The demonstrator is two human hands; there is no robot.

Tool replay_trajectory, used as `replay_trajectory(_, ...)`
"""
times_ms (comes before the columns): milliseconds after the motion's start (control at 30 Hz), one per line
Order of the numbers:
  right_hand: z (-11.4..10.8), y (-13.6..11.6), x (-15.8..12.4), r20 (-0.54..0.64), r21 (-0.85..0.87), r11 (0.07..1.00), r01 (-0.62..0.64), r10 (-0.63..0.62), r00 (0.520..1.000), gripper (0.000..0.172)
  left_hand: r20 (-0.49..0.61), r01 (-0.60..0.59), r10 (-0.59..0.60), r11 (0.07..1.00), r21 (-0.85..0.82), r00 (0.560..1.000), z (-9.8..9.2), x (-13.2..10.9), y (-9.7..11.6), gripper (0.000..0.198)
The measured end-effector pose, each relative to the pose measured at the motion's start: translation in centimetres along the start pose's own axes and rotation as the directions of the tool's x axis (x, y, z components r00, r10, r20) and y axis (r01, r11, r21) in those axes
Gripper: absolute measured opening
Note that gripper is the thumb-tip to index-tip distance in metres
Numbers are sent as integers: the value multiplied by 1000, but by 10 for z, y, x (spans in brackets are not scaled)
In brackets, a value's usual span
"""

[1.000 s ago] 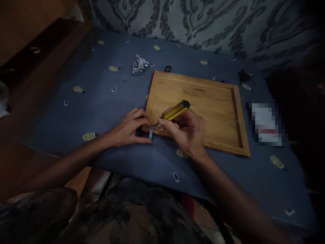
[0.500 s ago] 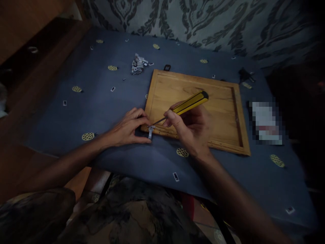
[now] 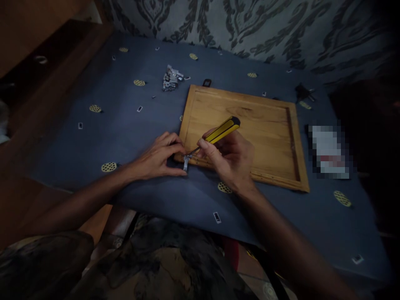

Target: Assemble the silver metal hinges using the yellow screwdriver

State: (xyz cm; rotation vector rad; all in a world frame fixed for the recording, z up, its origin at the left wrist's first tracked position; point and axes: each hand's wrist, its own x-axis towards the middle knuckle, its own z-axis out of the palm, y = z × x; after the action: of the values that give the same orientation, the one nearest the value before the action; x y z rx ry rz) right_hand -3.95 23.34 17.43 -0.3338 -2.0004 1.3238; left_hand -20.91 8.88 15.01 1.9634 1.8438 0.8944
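A wooden panel (image 3: 250, 125) with a raised frame lies flat on a blue patterned cloth (image 3: 125, 125). At its near left corner sits a small metal bracket (image 3: 186, 161). My left hand (image 3: 158, 156) rests on the cloth beside that corner, fingers curled and pinching the bracket against the panel's edge. My right hand (image 3: 233, 160) grips a yellow and black screwdriver (image 3: 221, 131). The tool's thin shaft slants down to the left, and its tip meets the bracket.
A heap of small metal fittings (image 3: 170, 79) lies on the cloth beyond the panel's far left corner. A dark small object (image 3: 302, 93) sits at the far right. A blurred white patch (image 3: 328, 152) lies right of the panel. A patterned wall stands behind.
The screwdriver handle swung out to the right and up, then came back closer to my hand. The tip stayed at the bracket. My left hand has kept still.
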Motion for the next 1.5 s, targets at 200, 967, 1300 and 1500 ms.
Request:
replay_trajectory(200,-4,-6,2,55,-52,998,20,-17,998,22,-3,4,-4,1000,4,1000,0,0,0,47)
replay_trajectory(967,-7,-10,4,25,12,1000,0,0,1000,25,-1,3,-3,1000,9,1000,-1,0,1,48)
replay_trajectory(1300,-5,-4,2,61,36,999,1,-3,998,20,-13,-18,18,1000,16,1000,1,0,-1,48)
replay_trajectory(1500,-4,-2,3,65,19,999,29,-30,997,21,-7,-14,14,1000,21,1000,0,0,0,47)
